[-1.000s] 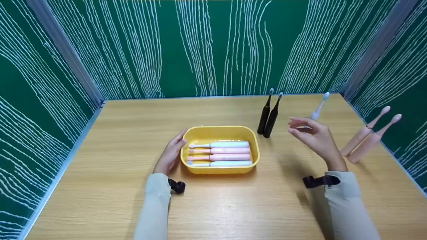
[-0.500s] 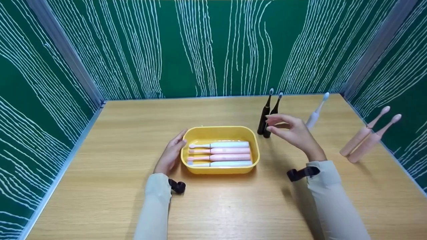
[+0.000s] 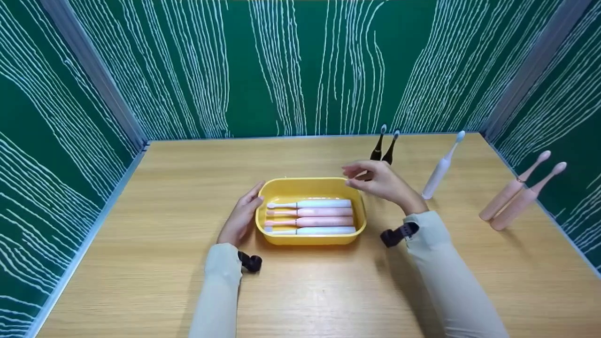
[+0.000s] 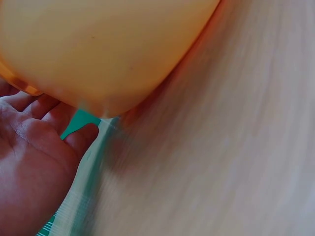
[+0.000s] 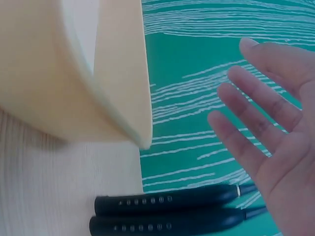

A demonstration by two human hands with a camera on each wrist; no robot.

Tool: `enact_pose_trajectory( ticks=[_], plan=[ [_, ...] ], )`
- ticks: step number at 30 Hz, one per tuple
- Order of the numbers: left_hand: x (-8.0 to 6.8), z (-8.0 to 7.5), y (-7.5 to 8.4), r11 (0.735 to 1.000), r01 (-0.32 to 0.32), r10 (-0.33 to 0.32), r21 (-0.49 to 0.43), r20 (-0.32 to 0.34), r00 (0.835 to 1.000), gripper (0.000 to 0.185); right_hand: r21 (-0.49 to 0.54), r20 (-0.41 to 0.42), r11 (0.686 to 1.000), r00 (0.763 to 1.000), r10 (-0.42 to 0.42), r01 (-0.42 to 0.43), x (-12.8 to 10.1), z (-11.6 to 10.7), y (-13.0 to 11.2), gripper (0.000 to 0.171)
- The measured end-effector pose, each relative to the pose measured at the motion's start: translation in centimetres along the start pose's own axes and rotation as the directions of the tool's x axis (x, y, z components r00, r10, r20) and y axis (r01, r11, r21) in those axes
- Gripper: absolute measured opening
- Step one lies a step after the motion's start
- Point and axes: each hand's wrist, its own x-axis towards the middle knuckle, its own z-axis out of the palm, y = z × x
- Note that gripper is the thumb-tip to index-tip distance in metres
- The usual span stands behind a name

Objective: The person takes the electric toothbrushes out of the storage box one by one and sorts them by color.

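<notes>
A yellow plastic basin (image 3: 300, 240) stands on the table with several electric toothbrushes lying in a row inside: a white one (image 3: 324, 203), two pink ones (image 3: 325, 221), and another white one (image 3: 325, 230). My left hand (image 3: 240, 216) rests against the basin's left end, thumb at the rim; in the left wrist view its fingers (image 4: 54, 115) lie along the outer wall. Above the back right corner hovers my right hand (image 3: 382, 183), fingers relaxed and holding nothing. It partly hides two upright black electric toothbrushes (image 3: 377, 154), seen closer in the right wrist view.
One white electric toothbrush (image 3: 437, 176) stands upright right of the basin. Farther right, two pink electric toothbrushes (image 3: 507, 197) stand side by side. Green panels (image 3: 263, 70) with white wavy lines enclose the wooden table (image 3: 300, 291) at the back and sides.
My right hand has moved left, from in front of the upright white toothbrush, past the black ones, to the basin's back right corner. The left hand and basin have stayed put.
</notes>
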Motion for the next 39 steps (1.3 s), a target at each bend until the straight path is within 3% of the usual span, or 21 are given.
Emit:
enact_pose_trajectory(
  ticks=[5, 11, 19, 25, 31, 39],
  plan=[
    [-0.1, 0.0, 0.1, 1.0, 0.013, -0.013, -0.005, 0.0, 1.0, 0.053, -0.035, 0.101, 0.997, 0.992, 0.07, -0.067, 1.2, 0.8, -0.6, 0.038],
    [-0.1, 0.0, 0.2, 1.0, 0.025, -0.025, -0.002, -0.012, 1.0, 0.053, -0.118, 0.229, 0.978, 0.954, 0.195, -0.172, 2.5, 1.7, -1.1, 0.036],
    [0.0, -0.1, 0.0, 1.0, 0.018, -0.018, -0.001, -0.002, 1.0, 0.053, -0.21, 0.304, 0.968, 0.931, 0.201, -0.14, 3.6, 2.6, -2.0, 0.033],
    [-0.1, 0.0, 0.1, 1.0, 0.027, -0.028, -0.01, -0.005, 1.0, 0.053, -0.257, 0.345, 0.952, 0.905, 0.249, -0.164, 4.3, 3.6, -2.3, 0.032],
    [0.0, 0.0, 0.0, 1.0, -0.007, 0.007, 0.0, 0.008, 1.0, 0.053, -0.28, 0.393, 0.953, 0.892, 0.223, -0.115, 4.9, 4.4, -2.4, 0.033],
    [0.1, 0.0, -0.1, 1.0, -0.018, 0.018, -0.011, 0.014, 1.0, 0.054, -0.387, 0.425, 0.91, 0.846, 0.321, -0.151, 5.6, 5.3, -2.6, 0.035]
  ],
)
